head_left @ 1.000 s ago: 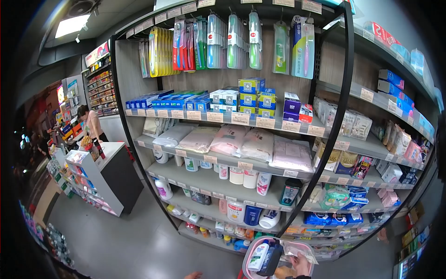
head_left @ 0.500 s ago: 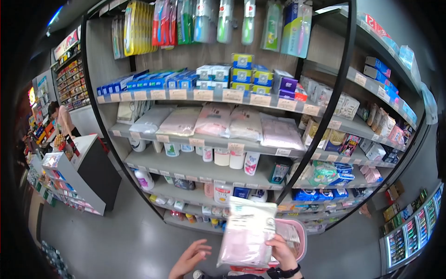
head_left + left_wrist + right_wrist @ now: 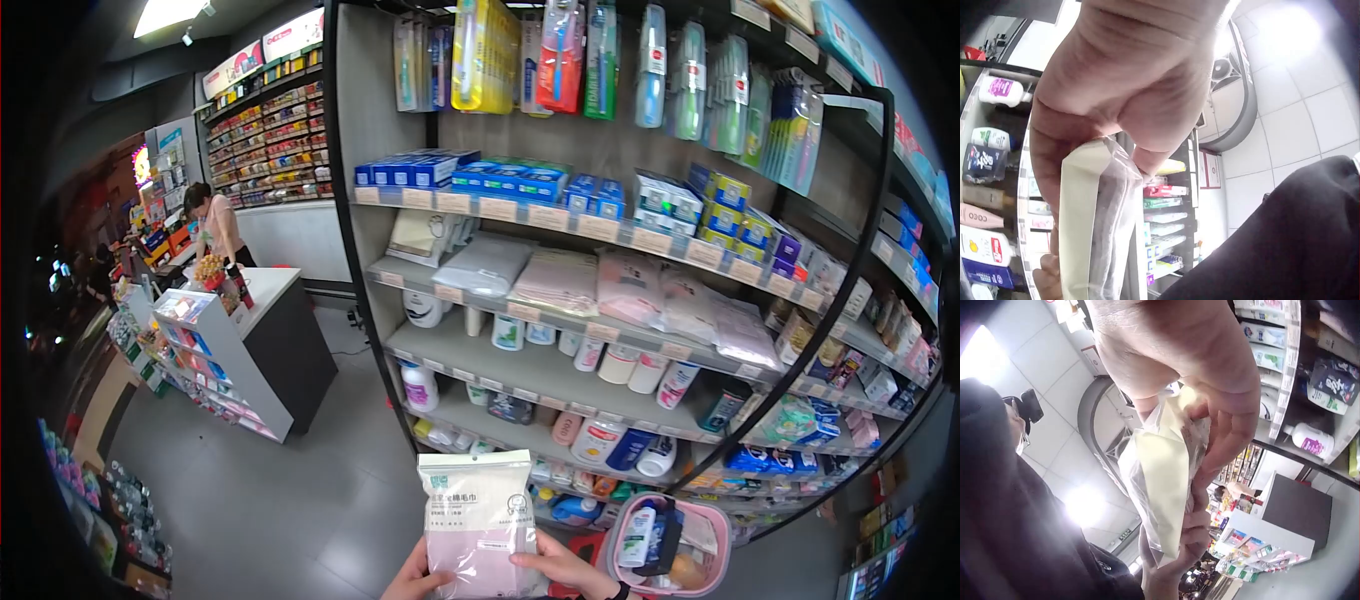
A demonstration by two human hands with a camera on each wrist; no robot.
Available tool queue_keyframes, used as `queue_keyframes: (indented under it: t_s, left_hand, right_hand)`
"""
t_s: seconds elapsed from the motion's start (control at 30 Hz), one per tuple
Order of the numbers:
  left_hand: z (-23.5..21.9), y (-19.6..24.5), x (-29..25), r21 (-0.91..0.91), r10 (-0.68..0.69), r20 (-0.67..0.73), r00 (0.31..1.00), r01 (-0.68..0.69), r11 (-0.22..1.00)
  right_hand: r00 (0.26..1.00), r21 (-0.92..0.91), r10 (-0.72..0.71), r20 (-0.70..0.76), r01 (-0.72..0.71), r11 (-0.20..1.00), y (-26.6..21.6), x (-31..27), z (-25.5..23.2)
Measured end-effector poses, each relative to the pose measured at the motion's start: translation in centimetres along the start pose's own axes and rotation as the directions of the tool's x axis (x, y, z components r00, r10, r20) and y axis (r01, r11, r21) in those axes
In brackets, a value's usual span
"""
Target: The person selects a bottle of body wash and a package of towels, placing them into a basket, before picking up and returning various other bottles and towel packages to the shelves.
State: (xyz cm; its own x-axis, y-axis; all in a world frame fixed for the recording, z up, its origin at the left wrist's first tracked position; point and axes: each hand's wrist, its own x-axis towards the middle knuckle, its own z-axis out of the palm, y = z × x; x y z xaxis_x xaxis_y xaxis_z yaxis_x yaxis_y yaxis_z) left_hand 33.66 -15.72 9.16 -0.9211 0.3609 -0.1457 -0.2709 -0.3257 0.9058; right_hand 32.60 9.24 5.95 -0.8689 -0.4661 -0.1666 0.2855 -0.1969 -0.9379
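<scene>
Pale pink towel packet (image 3: 480, 530), a flat rectangle of clear plastic with a cream printed header, is held up over the grey tiled floor (image 3: 290, 510), its front turned to the head camera. The left hand (image 3: 412, 576) grips one side edge and the right hand (image 3: 568, 566) the other; on both, the fingers are narrowed on the packet, thumbs lying on its front.

Just beside the right hand is a pink plastic basket (image 3: 726, 552) with a white bottle with a green label (image 3: 637, 540) in it. Behind rises a grey shelf unit (image 3: 455, 346) with a black frame, bearing more plastic-wrapped packets (image 3: 485, 264), blue cardboard boxes (image 3: 510, 181) and hanging toothbrush packs (image 3: 484, 58). Well apart, on the left, a person in a pale pink top (image 3: 220, 222) stands behind a white-topped table with a dark side (image 3: 290, 370).
</scene>
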Motion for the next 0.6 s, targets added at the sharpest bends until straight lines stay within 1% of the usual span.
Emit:
queue_keyframes:
  t_s: [0.03,0.07,0.13,0.17,0.23,0.27,0.33,0.37,0.43,0.47,0.53,0.57,0.6]
  left_hand:
    - [-0.5,0.5,-0.4,-0.008,0.028,-0.069,0.997,-0.029,1.000]
    - [-1.4,0.6,-0.7,-0.003,0.030,-0.071,0.997,-0.031,1.000]
    - [-3.1,0.4,-1.1,-0.018,0.036,-0.016,0.999,-0.037,0.999]
    - [-3.7,0.3,-1.1,-0.015,0.028,-0.007,1.000,-0.028,0.999]
    - [-4.7,0.2,-0.4,-0.044,-0.056,0.025,0.998,0.057,0.997]
    - [-4.8,0.5,0.1,-0.038,-0.064,0.046,0.997,0.066,0.997]
    - [-4.5,1.0,0.9,-0.070,-0.061,0.015,0.998,0.062,0.996]
    - [-4.5,1.2,1.3,-0.069,-0.064,0.030,0.998,0.066,0.995]
    - [-4.8,1.6,2.2,-0.055,-0.063,0.028,0.998,0.064,0.996]
    - [-5.2,1.6,2.7,-0.051,-0.063,0.038,0.997,0.065,0.997]
    - [-6.3,1.3,3.7,-0.014,-0.082,-0.001,0.997,0.082,0.997]
    - [-6.9,1.0,4.3,-0.010,-0.084,0.015,0.996,0.085,0.996]
    - [-7.6,1.0,5.0,-0.006,-0.106,0.014,0.994,0.107,0.994]
  right_hand:
    - [1.000,0.017,0.023,0.005,-0.023,1.000,0.7,0.9,0.6]
    - [1.000,0.019,0.020,0.009,-0.020,1.000,1.5,1.8,1.1]
    - [1.000,0.025,-0.013,0.017,0.013,1.000,2.8,3.3,1.4]
    - [1.000,0.031,-0.015,0.006,0.014,0.999,2.7,3.6,1.6]
    - [0.998,0.007,0.034,0.061,-0.034,0.999,2.1,4.2,1.6]
    - [0.999,0.011,0.024,0.039,-0.025,1.000,1.5,4.4,1.8]
    - [0.998,-0.019,-0.022,0.061,0.023,1.000,0.2,4.6,2.2]
    - [0.999,-0.020,-0.028,0.047,0.029,0.999,-0.1,4.8,2.1]
    - [0.994,-0.042,0.022,0.112,-0.018,0.999,-0.5,5.6,1.8]
    - [0.995,-0.042,0.015,0.104,-0.011,0.999,-0.6,6.2,1.6]
    - [0.988,-0.023,0.006,0.152,-0.003,1.000,-0.7,7.4,1.1]
    - [0.990,-0.023,-0.002,0.138,0.005,1.000,-0.7,8.0,0.8]
    - [0.987,-0.087,-0.038,0.155,0.052,0.995,-0.5,8.9,0.4]
